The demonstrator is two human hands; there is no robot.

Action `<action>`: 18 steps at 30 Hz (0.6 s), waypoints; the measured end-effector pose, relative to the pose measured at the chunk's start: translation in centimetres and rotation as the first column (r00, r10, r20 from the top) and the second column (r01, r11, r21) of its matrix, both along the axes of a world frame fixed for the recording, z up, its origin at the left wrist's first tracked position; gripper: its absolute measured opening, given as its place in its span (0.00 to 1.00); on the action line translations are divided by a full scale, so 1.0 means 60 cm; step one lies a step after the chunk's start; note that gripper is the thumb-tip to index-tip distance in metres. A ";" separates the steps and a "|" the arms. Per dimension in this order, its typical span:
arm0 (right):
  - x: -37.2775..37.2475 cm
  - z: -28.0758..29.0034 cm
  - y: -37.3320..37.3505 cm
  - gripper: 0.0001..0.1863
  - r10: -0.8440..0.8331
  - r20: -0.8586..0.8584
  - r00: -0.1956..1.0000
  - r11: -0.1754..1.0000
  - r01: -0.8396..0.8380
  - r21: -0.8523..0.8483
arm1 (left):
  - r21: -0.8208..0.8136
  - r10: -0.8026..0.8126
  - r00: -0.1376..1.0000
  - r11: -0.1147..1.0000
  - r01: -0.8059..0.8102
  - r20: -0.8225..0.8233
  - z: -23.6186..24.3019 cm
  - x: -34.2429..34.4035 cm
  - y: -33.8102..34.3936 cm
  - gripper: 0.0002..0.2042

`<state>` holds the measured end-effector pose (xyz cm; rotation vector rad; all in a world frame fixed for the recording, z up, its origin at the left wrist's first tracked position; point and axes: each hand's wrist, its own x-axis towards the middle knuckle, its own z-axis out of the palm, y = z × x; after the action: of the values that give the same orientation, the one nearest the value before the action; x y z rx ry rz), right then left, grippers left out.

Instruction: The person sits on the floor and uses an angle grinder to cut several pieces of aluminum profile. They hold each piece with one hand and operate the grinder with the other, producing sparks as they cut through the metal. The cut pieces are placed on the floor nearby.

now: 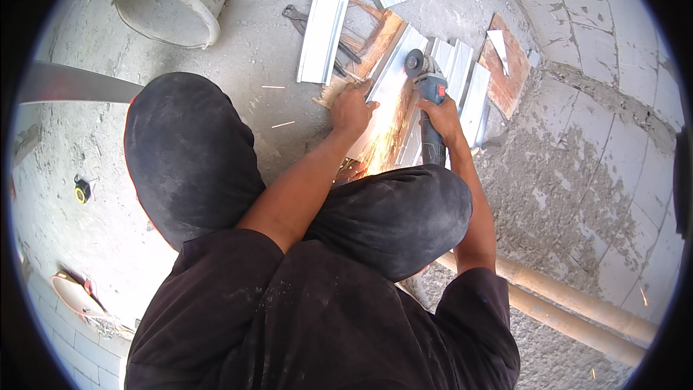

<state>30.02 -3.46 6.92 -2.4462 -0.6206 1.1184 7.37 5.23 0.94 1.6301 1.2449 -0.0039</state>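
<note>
My left hand grips a pale metal channel lying on a piece of wood. My right hand is closed on a blue-and-black angle grinder, whose disc meets the channel just above my left hand. A bright stream of orange sparks sprays down along the channel toward my bent dark-trousered leg. More metal offcuts lie right of the grinder, and a short channel piece lies to the left over dark metal snips.
A pale bucket lies at the upper left. A tape measure and a shallow pale container are on the left floor. A rusty board lies by the block wall on the right. Bamboo poles cross the lower right.
</note>
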 end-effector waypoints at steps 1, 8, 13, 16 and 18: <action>0.002 -0.004 -0.002 0.25 0.011 0.015 1.000 1.000 -0.011 0.008 | 0.004 -0.001 1.000 1.000 0.001 0.002 0.000 0.000 0.000 0.33; 0.002 -0.005 0.005 0.25 0.001 -0.005 1.000 1.000 -0.001 0.010 | 0.033 0.026 0.999 0.999 -0.027 0.036 -0.017 -0.004 -0.007 0.33; 0.007 0.012 0.003 0.22 -0.017 -0.040 0.999 0.999 0.019 0.034 | 0.083 0.040 0.995 0.995 -0.047 0.086 -0.021 -0.002 -0.008 0.33; -0.007 0.048 0.004 0.22 -0.106 -0.081 0.991 0.993 0.109 0.034 | 0.107 0.031 0.996 0.993 -0.040 0.081 -0.018 -0.004 -0.009 0.32; -0.021 0.099 0.015 0.23 -0.161 -0.056 0.985 0.986 0.163 0.021 | 0.130 0.035 0.995 0.990 -0.047 0.088 -0.012 -0.002 -0.006 0.31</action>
<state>28.74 -2.57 12.85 -2.3877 -0.4081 1.1008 7.23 4.89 0.20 1.6993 1.2343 0.1759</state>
